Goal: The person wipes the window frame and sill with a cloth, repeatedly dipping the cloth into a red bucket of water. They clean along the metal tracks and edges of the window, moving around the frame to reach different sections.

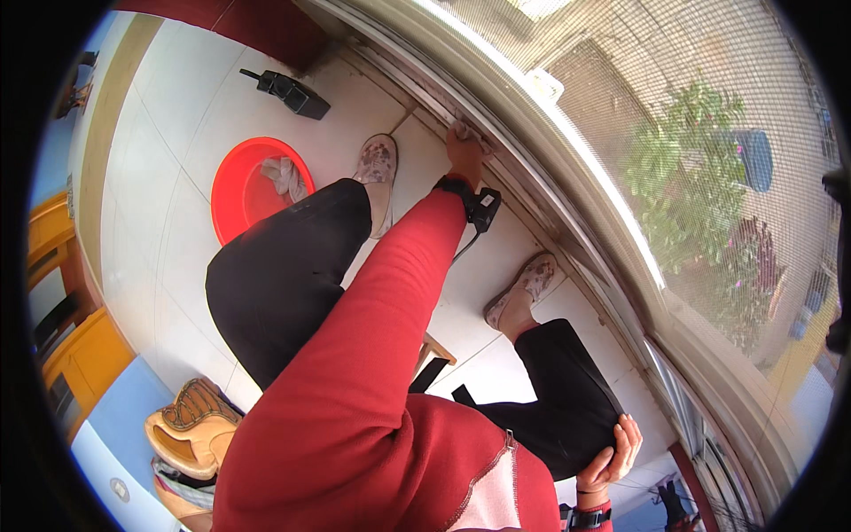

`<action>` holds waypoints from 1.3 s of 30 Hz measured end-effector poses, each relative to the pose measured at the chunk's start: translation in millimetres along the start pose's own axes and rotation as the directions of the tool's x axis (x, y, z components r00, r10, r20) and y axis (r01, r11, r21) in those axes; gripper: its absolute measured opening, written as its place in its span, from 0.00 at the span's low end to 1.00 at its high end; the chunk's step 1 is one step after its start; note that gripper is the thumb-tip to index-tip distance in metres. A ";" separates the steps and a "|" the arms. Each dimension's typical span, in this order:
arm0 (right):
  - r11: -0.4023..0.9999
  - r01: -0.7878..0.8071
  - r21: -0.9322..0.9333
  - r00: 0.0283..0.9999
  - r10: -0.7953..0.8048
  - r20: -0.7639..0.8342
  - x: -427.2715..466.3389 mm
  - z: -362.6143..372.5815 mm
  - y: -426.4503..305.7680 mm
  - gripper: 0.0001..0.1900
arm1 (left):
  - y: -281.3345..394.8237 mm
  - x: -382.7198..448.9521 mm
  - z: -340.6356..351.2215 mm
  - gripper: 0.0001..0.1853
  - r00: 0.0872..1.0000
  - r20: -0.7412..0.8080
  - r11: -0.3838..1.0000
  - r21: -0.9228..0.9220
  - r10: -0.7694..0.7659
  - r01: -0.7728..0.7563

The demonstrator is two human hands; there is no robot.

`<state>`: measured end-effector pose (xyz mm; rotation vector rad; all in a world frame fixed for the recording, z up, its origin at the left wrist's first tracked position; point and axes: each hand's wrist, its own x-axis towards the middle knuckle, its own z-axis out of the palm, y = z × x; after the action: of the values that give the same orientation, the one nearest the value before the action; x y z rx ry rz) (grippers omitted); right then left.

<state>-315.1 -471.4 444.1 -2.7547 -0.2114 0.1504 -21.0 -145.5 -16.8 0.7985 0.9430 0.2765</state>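
Observation:
My left hand reaches down to the bottom track of a sliding screen door. A crumpled greyish-pink cloth is in its fingers, pressed against the track; part of the cloth is hidden by the hand. A black strap with a small black box and a cable is around that wrist. My right hand rests on my right knee, over black trousers, holding no object. To the left, a red plastic basin stands on the floor with a pale wet-looking cloth inside it.
On the tiles lies a black device with a stubby protruding end. A wooden stool leg shows beneath me. Orange wooden furniture and a tan carved-looking item are at left. Beyond the mesh screen grow leafy plants.

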 end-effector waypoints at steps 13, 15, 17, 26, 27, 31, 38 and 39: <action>0.998 0.038 0.054 0.991 -0.030 -0.134 8.2 11.2 -22.2 0.14 | -4.7 -249.5 57.4 0.09 0.519 0.660 0.754 0.110 -0.543 0.648; 0.997 0.048 0.064 0.986 -0.037 -0.165 6.6 11.9 -23.2 0.14 | 32.1 -256.7 56.2 0.08 0.406 0.830 0.744 0.017 -0.384 0.668; 0.996 0.056 0.065 0.980 -0.042 -0.194 4.4 11.9 -23.8 0.14 | 63.2 -248.8 52.4 0.11 0.641 0.687 0.842 -0.077 -0.343 0.533; 0.988 0.081 0.129 0.958 -0.042 -0.285 4.7 15.6 -21.9 0.12 | 36.0 -153.2 50.4 0.06 0.934 0.305 0.967 0.225 -0.185 0.118; 0.986 0.092 0.137 0.956 -0.049 -0.289 6.0 15.8 -21.3 0.12 | 21.6 -165.8 52.3 0.06 0.898 0.374 0.965 0.201 -0.232 0.165; 0.986 0.094 0.139 0.960 -0.052 -0.276 9.2 15.9 -19.6 0.13 | -9.4 -232.1 59.7 0.11 0.642 0.596 0.875 0.361 -0.482 0.322; 0.980 0.159 0.120 0.938 -0.112 -0.328 6.6 18.3 -11.4 0.16 | 90.9 -261.4 43.0 0.26 0.190 0.753 0.756 0.537 -0.630 0.375; 0.979 0.168 0.118 0.942 -0.124 -0.311 7.0 18.6 -11.8 0.19 | 111.7 -264.1 41.3 0.27 0.188 0.708 0.726 0.614 -0.680 0.311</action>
<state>-312.3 -452.8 430.7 -2.5638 -0.3080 -0.2838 -127.0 -230.6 239.1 0.7275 0.0777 -0.9489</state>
